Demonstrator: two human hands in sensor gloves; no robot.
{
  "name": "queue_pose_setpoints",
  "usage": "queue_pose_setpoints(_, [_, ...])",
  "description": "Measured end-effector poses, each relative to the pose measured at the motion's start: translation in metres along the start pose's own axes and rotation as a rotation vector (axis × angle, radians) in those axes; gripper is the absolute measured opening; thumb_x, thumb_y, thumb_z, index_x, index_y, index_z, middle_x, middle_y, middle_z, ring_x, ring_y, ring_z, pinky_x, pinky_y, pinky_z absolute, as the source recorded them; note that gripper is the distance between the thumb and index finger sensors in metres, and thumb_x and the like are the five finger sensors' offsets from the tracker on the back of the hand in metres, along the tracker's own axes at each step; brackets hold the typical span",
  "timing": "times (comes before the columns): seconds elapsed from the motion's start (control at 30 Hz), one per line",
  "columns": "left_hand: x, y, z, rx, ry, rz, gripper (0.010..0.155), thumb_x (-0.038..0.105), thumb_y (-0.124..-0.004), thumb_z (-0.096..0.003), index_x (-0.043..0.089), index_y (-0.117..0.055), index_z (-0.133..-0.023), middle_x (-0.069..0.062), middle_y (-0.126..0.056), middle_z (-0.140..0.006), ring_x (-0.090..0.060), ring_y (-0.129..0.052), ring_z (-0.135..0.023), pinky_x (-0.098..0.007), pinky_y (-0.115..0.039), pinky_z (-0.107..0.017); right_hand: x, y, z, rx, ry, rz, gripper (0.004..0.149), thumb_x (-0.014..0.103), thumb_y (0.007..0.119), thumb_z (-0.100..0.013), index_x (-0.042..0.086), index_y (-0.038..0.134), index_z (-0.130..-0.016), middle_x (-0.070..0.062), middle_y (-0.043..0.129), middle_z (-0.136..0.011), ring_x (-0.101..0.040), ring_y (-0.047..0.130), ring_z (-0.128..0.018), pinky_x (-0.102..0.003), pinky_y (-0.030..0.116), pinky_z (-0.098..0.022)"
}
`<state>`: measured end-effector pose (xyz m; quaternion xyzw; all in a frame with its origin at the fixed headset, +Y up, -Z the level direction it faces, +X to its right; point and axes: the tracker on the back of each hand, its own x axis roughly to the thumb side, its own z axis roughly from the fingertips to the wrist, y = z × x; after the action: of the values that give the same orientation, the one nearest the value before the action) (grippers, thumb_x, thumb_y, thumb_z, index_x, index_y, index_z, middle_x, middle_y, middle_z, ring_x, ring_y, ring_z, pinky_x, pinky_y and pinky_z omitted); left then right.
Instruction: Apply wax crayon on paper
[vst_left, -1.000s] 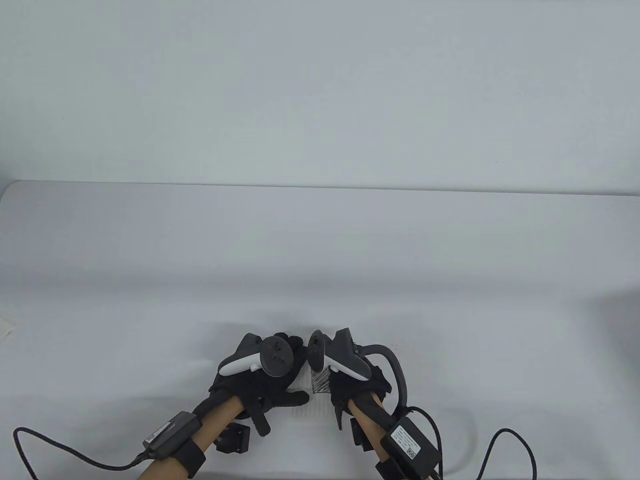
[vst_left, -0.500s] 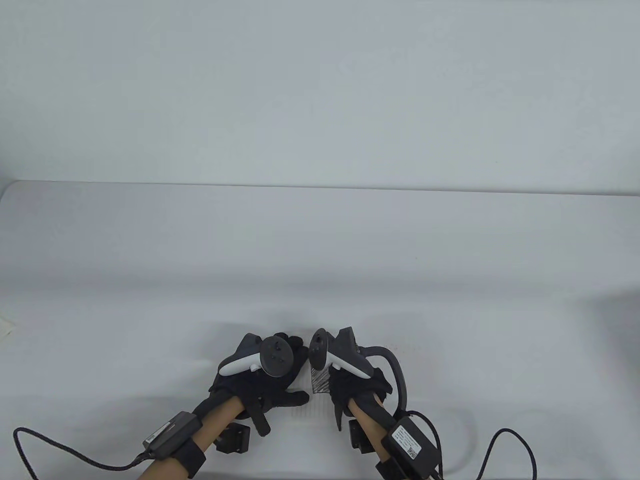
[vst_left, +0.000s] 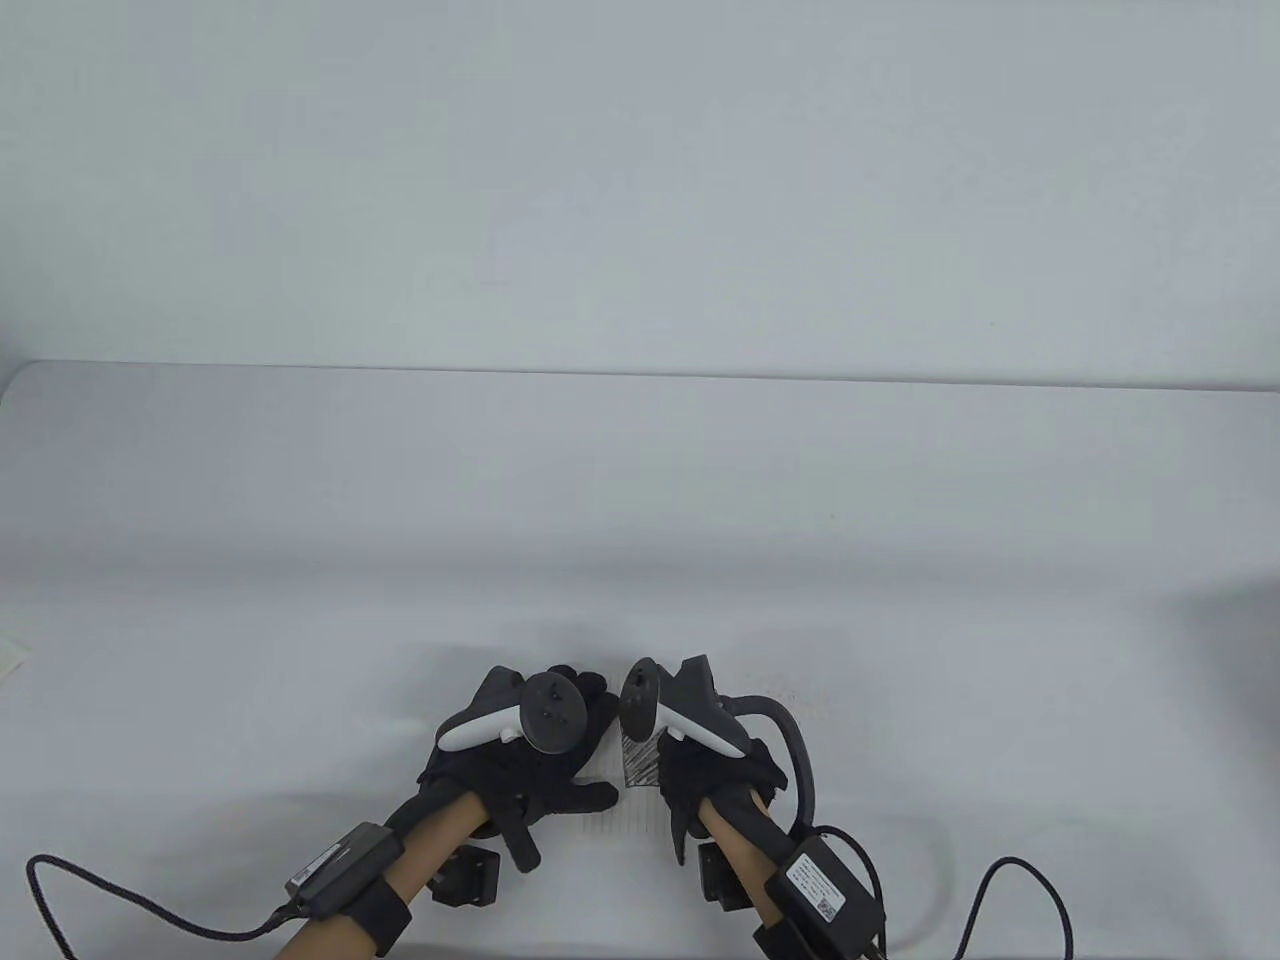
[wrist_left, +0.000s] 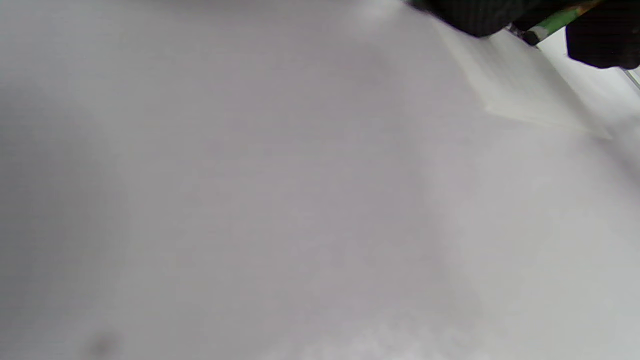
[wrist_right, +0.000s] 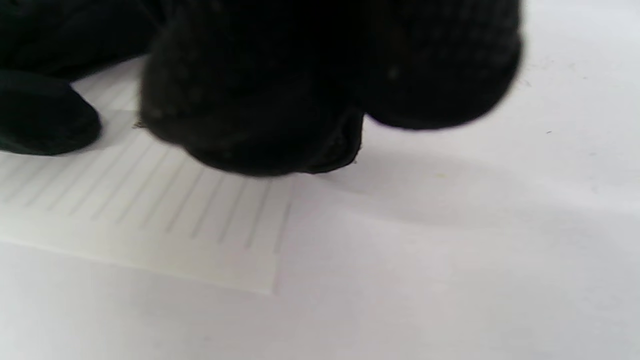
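Note:
A small lined sheet of paper (vst_left: 625, 815) lies on the white table between my hands, with a dark scribbled patch (vst_left: 640, 765) on its upper part. My left hand (vst_left: 530, 770) rests flat on the paper's left side, thumb spread out. My right hand (vst_left: 700, 780) is curled over the paper's right side; its tracker hides the crayon in the table view. In the left wrist view a green crayon (wrist_left: 552, 21) with a dark tip shows between black gloved fingers (wrist_left: 600, 40) above the paper (wrist_left: 515, 85). In the right wrist view my curled fingers (wrist_right: 300, 90) press down on the lined paper (wrist_right: 150, 210).
The white table's far edge (vst_left: 640, 375) runs across the middle of the table view. Black cables (vst_left: 1010, 890) and wrist boxes (vst_left: 340, 865) trail near the front edge. A pale flat item (vst_left: 10, 655) pokes in at the left edge.
My right hand has shifted slightly to the right over the scribbled patch, its tracker tilting a little. My left hand has stayed still on the paper.

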<state>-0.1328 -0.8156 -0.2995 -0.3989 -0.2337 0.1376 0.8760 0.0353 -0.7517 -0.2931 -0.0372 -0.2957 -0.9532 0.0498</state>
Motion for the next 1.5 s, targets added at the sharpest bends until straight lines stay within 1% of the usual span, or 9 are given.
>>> queue_pose_setpoints(0.07, [0.000, 0.000, 0.000, 0.000, 0.001, -0.001, 0.089, 0.064, -0.053, -0.0547, 0.041, 0.020, -0.101, 0.016, 0.034, -0.104, -0.015, 0.039, -0.094, -0.050, 0.029, -0.061, -0.001, -0.002, -0.001, -0.059, 0.070, 0.084, 0.038, 0.027, 0.075, -0.052, 0.009, 0.081, -0.085, -0.012, 0.100, -0.053, -0.001, 0.100, -0.018, -0.024, 0.089, -0.015])
queue_pose_setpoints(0.13, [0.000, 0.000, 0.000, 0.000, 0.000, -0.001, 0.089, 0.064, -0.053, -0.0548, 0.041, 0.020, -0.101, 0.016, 0.034, -0.104, -0.014, 0.039, -0.094, -0.050, 0.029, -0.061, 0.000, -0.001, 0.002, -0.072, 0.011, 0.066, 0.038, 0.028, 0.075, -0.052, 0.010, 0.080, -0.085, -0.011, 0.100, -0.053, 0.000, 0.100, -0.017, -0.022, 0.090, -0.015])
queue_pose_setpoints(0.2, [0.000, 0.000, 0.000, -0.001, 0.000, 0.000, 0.089, 0.064, -0.053, -0.0547, 0.041, 0.020, -0.101, 0.017, 0.034, -0.104, -0.014, 0.039, -0.094, -0.050, 0.029, -0.061, 0.000, 0.003, 0.001, 0.024, -0.079, -0.059, 0.039, 0.027, 0.075, -0.053, 0.008, 0.079, -0.086, -0.012, 0.100, -0.054, -0.001, 0.100, -0.018, -0.023, 0.089, -0.015])
queue_pose_setpoints(0.37, [0.000, 0.000, 0.000, -0.001, 0.000, 0.000, 0.089, 0.064, -0.053, -0.0547, 0.041, 0.020, -0.101, 0.016, 0.034, -0.104, -0.015, 0.039, -0.094, -0.050, 0.029, -0.060, 0.000, -0.001, 0.001, -0.107, 0.067, 0.118, 0.038, 0.028, 0.075, -0.052, 0.009, 0.080, -0.085, -0.011, 0.100, -0.054, -0.001, 0.100, -0.018, -0.024, 0.089, -0.015])
queue_pose_setpoints(0.5, [0.000, 0.000, 0.000, -0.001, 0.000, 0.001, 0.089, 0.064, -0.053, -0.0547, 0.041, 0.020, -0.101, 0.016, 0.034, -0.104, -0.015, 0.039, -0.094, -0.050, 0.029, -0.060, 0.011, 0.004, -0.001, -0.042, -0.127, -0.084, 0.038, 0.027, 0.075, -0.052, 0.009, 0.080, -0.086, -0.012, 0.099, -0.054, -0.002, 0.100, -0.018, -0.024, 0.089, -0.015])
queue_pose_setpoints(0.67, [0.000, 0.000, 0.000, -0.001, 0.000, 0.000, 0.089, 0.064, -0.053, -0.0549, 0.041, 0.020, -0.101, 0.016, 0.034, -0.104, -0.014, 0.039, -0.094, -0.050, 0.029, -0.060, 0.003, -0.002, -0.002, -0.178, 0.077, 0.200, 0.038, 0.028, 0.075, -0.052, 0.011, 0.080, -0.085, -0.011, 0.099, -0.054, -0.001, 0.100, -0.018, -0.024, 0.089, -0.015])
queue_pose_setpoints(0.8, [0.000, 0.000, 0.000, -0.002, -0.001, 0.001, 0.089, 0.064, -0.053, -0.0548, 0.041, 0.020, -0.101, 0.017, 0.034, -0.104, -0.014, 0.040, -0.094, -0.049, 0.029, -0.060, 0.010, 0.002, 0.001, -0.080, -0.150, -0.074, 0.038, 0.028, 0.075, -0.052, 0.010, 0.079, -0.086, -0.011, 0.099, -0.055, -0.001, 0.100, -0.018, -0.024, 0.089, -0.015])
queue_pose_setpoints(1.07, [0.000, 0.000, 0.000, -0.002, -0.002, 0.004, 0.089, 0.064, -0.053, -0.0549, 0.041, 0.020, -0.101, 0.017, 0.034, -0.104, -0.014, 0.040, -0.094, -0.049, 0.029, -0.060, -0.002, -0.001, -0.004, -0.109, 0.015, 0.016, 0.038, 0.029, 0.074, -0.053, 0.011, 0.080, -0.085, -0.010, 0.099, -0.054, -0.001, 0.099, -0.018, -0.024, 0.089, -0.015])
queue_pose_setpoints(1.5, [-0.001, -0.001, 0.000, -0.011, -0.005, 0.017, 0.088, 0.064, -0.052, -0.0551, 0.043, 0.021, -0.100, 0.018, 0.035, -0.103, -0.013, 0.041, -0.093, -0.048, 0.031, -0.059, -0.003, -0.002, -0.006, -0.097, -0.028, 0.006, 0.038, 0.028, 0.074, -0.052, 0.010, 0.079, -0.086, -0.011, 0.099, -0.055, -0.003, 0.099, -0.019, -0.025, 0.089, -0.016])
